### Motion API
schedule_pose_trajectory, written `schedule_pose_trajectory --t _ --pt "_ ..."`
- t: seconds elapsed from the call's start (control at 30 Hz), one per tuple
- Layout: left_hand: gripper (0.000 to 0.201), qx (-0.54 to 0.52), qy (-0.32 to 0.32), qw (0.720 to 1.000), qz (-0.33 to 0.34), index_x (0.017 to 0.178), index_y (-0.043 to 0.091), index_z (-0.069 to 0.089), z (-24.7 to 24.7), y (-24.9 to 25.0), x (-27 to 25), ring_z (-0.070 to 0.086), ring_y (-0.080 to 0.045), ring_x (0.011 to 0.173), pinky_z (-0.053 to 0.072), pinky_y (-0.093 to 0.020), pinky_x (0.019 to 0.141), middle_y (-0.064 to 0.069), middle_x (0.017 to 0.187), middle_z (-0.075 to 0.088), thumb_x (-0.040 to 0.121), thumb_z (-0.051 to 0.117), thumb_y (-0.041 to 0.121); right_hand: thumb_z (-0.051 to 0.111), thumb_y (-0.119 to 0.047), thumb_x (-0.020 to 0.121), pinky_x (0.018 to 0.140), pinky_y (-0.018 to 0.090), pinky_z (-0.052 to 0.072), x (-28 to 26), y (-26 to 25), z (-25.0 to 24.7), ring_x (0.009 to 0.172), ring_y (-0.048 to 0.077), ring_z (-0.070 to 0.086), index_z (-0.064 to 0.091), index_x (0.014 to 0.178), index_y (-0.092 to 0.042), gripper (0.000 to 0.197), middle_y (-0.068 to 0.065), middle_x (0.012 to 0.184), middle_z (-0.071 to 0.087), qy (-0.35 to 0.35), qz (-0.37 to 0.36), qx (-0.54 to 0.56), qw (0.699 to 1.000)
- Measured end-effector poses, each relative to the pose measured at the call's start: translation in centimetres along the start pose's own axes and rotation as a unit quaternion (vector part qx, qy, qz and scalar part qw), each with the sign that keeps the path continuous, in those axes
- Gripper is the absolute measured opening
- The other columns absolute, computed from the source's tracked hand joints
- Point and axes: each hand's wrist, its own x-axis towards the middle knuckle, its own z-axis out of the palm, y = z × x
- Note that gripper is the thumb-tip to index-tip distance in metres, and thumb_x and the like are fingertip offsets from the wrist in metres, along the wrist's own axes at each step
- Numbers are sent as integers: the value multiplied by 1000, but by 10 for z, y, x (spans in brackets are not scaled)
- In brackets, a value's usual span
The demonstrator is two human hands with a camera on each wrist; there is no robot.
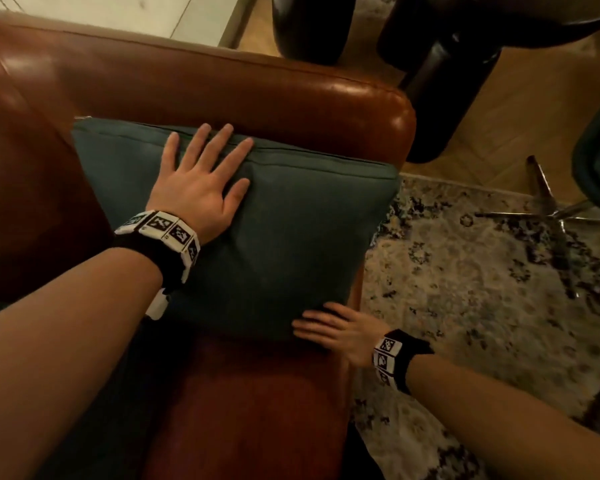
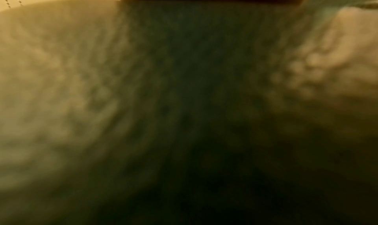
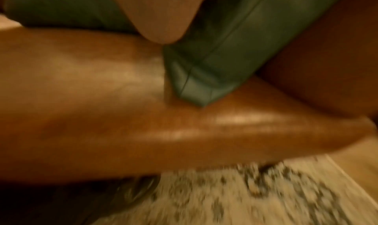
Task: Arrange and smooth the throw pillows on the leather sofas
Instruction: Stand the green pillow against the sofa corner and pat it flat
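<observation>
A dark teal throw pillow (image 1: 284,237) leans in the corner of a brown leather sofa (image 1: 222,84), against its armrest. My left hand (image 1: 201,174) lies flat on the pillow's upper part, fingers spread and straight, reaching its top seam. My right hand (image 1: 329,327) presses its straight fingers against the pillow's lower right corner at the seat edge. The left wrist view shows only blurred teal fabric (image 2: 184,82). In the right wrist view a finger (image 3: 161,16) rests on the pillow (image 3: 214,53) above the leather seat (image 3: 102,115).
A patterned pale rug (image 1: 482,306) covers the floor right of the sofa. A chair's chrome star base (image 1: 548,209) stands on it. Dark rounded furniture legs (image 1: 440,81) stand behind the armrest. A second teal cushion (image 1: 101,410) lies under my left forearm.
</observation>
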Motion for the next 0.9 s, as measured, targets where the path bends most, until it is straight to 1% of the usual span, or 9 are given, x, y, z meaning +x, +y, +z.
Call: schedule_pose_trajectory --t 0.07,0.13,0.2,0.27,0.37,0.53,0.73,0.83,0.9 --pt "60 0 -1 1000 -4 155 37 6 1 -1 0 5 -24 152 1 -55 121 3 165 9 99 13 56 34 -36 99 120 45 -16 -18 -11 21 151 21 -15 0 157 -20 70 -4 162 21 -39 19 11 999" --pt "60 1 6 1000 -4 155 36 8 0 1 -2 8 -25 152 1 -55 121 1 165 12 99 14 55 28 -39 102 121 48 -11 -25 -20 23 152 21 5 10 157 -21 60 -4 156 38 -17 56 59 997" --pt "59 1 14 1000 -1 155 35 11 -2 2 -6 10 -26 152 2 -55 121 0 164 14 99 16 53 37 -40 101 121 51 7 -23 -27 -8 140 21 39 21 156 -22 60 -2 143 54 54 79 119 988" --pt "58 0 28 1000 -4 156 33 13 -5 4 -9 10 -27 152 2 -55 121 0 164 16 100 17 51 47 -37 97 118 49 23 -10 -27 -53 127 21 52 29 154 -22 61 0 132 61 162 102 167 967" --pt "56 -5 50 999 -6 156 32 15 -4 6 -11 11 -27 152 1 -55 121 0 164 18 101 18 45 49 -33 98 120 49 21 30 -8 -98 144 25 34 31 152 -24 57 6 152 43 279 152 143 938" --pt "55 -13 55 998 -12 155 30 22 -6 2 -10 16 -27 151 5 -53 121 -2 162 23 101 19 41 35 -45 104 122 39 13 65 42 -102 151 19 17 31 153 -28 52 -2 161 25 224 140 45 964" --pt "58 -29 88 995 -35 155 26 22 -14 17 -13 12 -29 151 5 -54 122 -4 162 23 100 25 46 27 -49 101 122 47 -4 22 120 -108 152 20 0 12 157 -23 64 1 165 8 209 428 101 874" --pt "65 -40 113 990 74 155 20 27 -6 61 -30 13 -31 151 12 -57 120 -5 163 22 96 37 46 22 -46 101 122 48 -2 27 114 -113 152 22 1 14 157 -19 63 3 165 9 191 427 104 878" --pt "65 -14 73 990 122 156 29 22 8 84 -37 9 -29 152 10 -54 121 0 164 15 97 37 50 21 -46 101 122 50 -2 27 111 -111 152 20 1 13 157 -20 63 1 165 8 192 436 108 873"
